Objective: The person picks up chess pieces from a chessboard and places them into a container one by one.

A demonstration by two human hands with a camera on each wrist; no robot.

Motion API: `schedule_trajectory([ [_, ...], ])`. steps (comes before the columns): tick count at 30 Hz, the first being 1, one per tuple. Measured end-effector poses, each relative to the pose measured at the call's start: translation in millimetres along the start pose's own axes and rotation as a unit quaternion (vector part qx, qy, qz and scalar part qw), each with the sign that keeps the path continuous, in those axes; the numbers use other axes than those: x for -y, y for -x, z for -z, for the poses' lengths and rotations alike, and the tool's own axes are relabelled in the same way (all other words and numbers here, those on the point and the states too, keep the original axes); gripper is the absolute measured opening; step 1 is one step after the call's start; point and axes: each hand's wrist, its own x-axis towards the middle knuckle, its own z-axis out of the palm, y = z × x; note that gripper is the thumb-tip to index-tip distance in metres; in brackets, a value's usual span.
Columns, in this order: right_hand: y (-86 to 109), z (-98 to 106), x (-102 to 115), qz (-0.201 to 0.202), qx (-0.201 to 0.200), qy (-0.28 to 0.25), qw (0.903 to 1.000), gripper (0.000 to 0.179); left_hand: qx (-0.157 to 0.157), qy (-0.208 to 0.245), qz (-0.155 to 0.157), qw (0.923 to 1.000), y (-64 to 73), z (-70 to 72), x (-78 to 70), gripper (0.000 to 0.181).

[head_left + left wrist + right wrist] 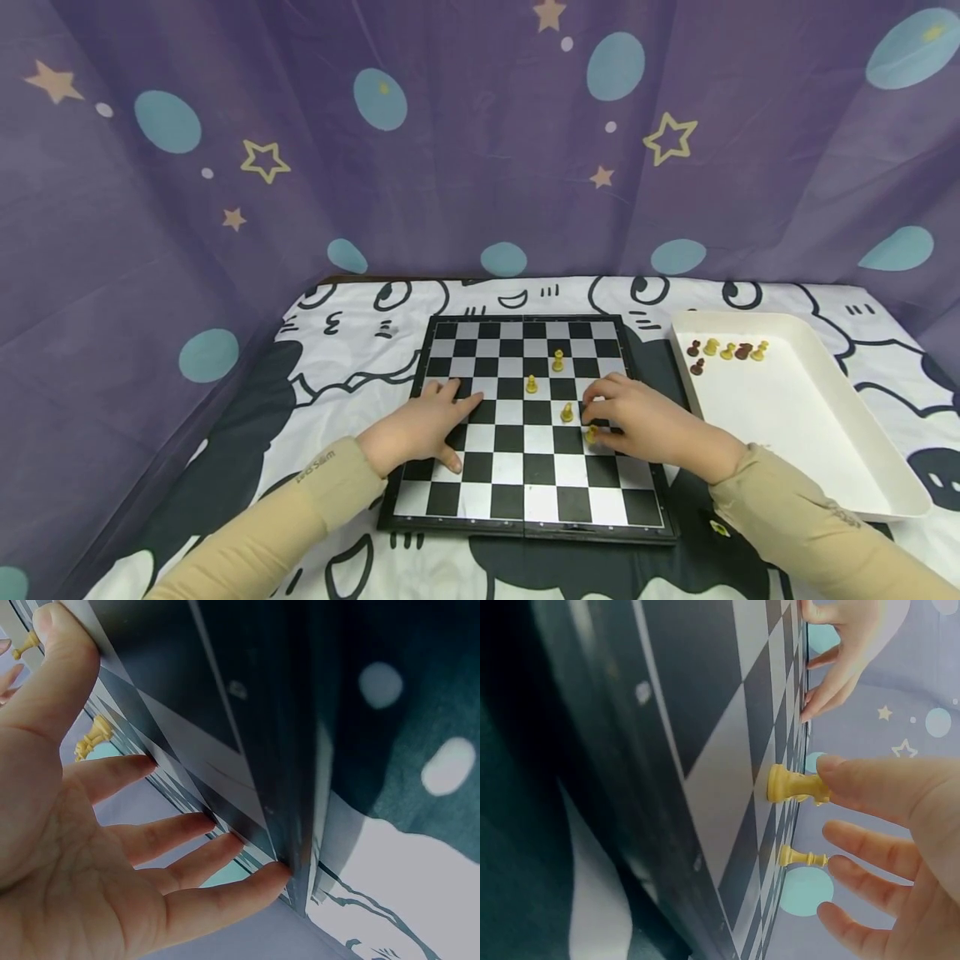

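Observation:
A black-and-white chessboard [540,504] lies flat with a few yellow chess pieces standing on it. My left hand [427,421] rests on the board's left side, fingers spread, fingertips touching the surface and edge; it holds nothing. At the right side, my right hand [645,421] pinches the top of a yellow chess piece [784,784] whose base is at the board. Its index finger is hidden in the right wrist view, and the other fingers are loosely bent. Nearby stand another yellow piece [567,412], a yellow pawn [531,384] and a taller yellow piece [558,360].
To the right of the board is a white tray [810,450] with several yellow and dark red chess pieces at its far end. A small yellow-green item [719,528] lies on the patterned cloth [360,333]. Behind the table hangs a purple curtain [465,192].

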Motion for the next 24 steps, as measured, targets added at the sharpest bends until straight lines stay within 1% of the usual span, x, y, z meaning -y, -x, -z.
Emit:
schedule_trajectory([
  [8, 1.5, -3.5, 0.3, -0.001, 0.0, -0.001, 1.0, 0.012, -0.003, -0.003, -0.006, 1.0, 0.0, -1.0, 1.0, 0.099],
  [24, -0.1, -3.2, -0.7, -0.003, 0.004, 0.009, 0.9999, 0.012, -0.011, 0.001, -0.009, 0.9999, 0.1, -1.5, 1.6, 0.099],
])
